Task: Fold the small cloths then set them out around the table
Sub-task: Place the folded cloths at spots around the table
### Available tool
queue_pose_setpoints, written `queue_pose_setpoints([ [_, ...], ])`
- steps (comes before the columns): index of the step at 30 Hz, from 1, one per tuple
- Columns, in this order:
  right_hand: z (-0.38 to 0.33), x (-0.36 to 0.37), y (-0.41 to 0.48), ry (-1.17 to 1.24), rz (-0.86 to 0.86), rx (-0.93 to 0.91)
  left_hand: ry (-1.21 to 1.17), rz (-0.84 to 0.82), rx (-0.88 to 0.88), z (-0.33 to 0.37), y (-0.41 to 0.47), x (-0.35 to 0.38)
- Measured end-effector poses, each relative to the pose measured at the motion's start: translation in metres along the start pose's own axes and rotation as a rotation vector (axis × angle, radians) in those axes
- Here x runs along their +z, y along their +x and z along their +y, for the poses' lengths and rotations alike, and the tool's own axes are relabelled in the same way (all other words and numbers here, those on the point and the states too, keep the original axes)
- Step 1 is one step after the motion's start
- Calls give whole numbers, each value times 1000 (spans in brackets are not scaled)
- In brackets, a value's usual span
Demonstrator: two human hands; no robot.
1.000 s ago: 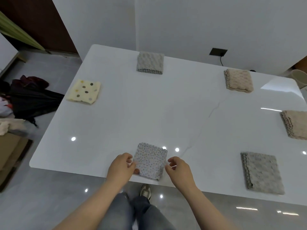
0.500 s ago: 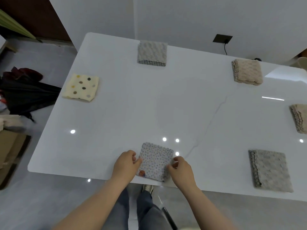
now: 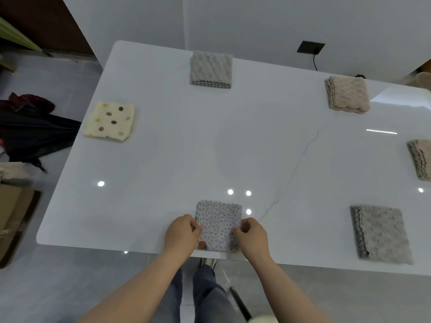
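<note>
White, glossy table [image 3: 210, 148] fills most of the view, with pale walls behind it and grey floor around it. At its near edge the left hand [image 3: 180, 234] and right hand [image 3: 251, 235] each pinch a side of the dotted cloth [image 3: 219, 222] with curled fingers. That cloth lies folded and flat on the table, square to the edge, directly in front of the person.

Five more folded cloths lie well apart around the rim. The near grey cloth [image 3: 380, 234] sits to the right on the same edge. The edge beige cloth [image 3: 421, 159] is partly cut off at the right of the view. The corner beige cloth [image 3: 347, 94] lies near the far right corner, the far grey cloth [image 3: 211, 68] at the far edge, and the yellow cloth [image 3: 109, 121], with large dots, at the left edge.

A dark socket [image 3: 310, 47] with a cord is on the wall. A dark heap [image 3: 35, 136] lies on the floor to the left.
</note>
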State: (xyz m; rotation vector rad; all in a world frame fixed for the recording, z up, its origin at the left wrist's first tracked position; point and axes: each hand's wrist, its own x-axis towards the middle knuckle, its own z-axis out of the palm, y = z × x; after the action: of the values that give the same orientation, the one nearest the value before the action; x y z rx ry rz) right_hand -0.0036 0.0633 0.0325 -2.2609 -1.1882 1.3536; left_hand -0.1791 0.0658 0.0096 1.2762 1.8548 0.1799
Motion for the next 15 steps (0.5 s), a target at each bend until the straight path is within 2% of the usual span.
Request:
queue_pose_setpoints([
  [8,-24,4,12,-8,6,-89,-95,70,-21,-5,10,-14],
  [15,-36,7,25,-2,-5,-88,-100,107,-25,0,25,-22],
])
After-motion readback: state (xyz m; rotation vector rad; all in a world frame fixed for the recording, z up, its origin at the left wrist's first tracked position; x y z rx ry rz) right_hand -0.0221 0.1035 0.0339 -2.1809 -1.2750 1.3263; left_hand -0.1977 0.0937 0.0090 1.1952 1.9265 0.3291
